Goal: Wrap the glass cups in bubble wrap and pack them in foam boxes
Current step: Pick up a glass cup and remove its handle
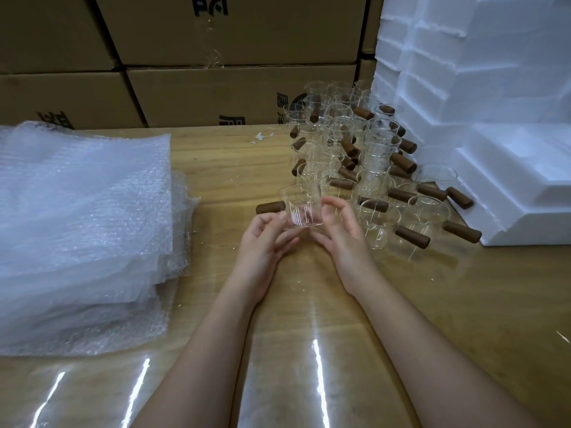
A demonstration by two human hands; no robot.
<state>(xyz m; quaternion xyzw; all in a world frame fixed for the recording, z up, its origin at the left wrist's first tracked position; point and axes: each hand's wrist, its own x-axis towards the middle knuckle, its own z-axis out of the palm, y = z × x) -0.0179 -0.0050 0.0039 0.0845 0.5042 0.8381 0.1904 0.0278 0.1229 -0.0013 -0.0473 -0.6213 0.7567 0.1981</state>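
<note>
Bright glare streaks, wide-angle edge distortion

One view only: head cam, wide-angle, edges bowed. It looked forward and steeply down across the wooden table (463, 304). Close range: left hand (262, 242) and right hand (343, 233), holding a glass cup (304, 208), sat near frame centre, forearms entering from the bottom. Bubble wrap stack (80, 227) filled the left edge, foam boxes (500, 88) the right, cardboard cartons (216, 94) the top.
</note>
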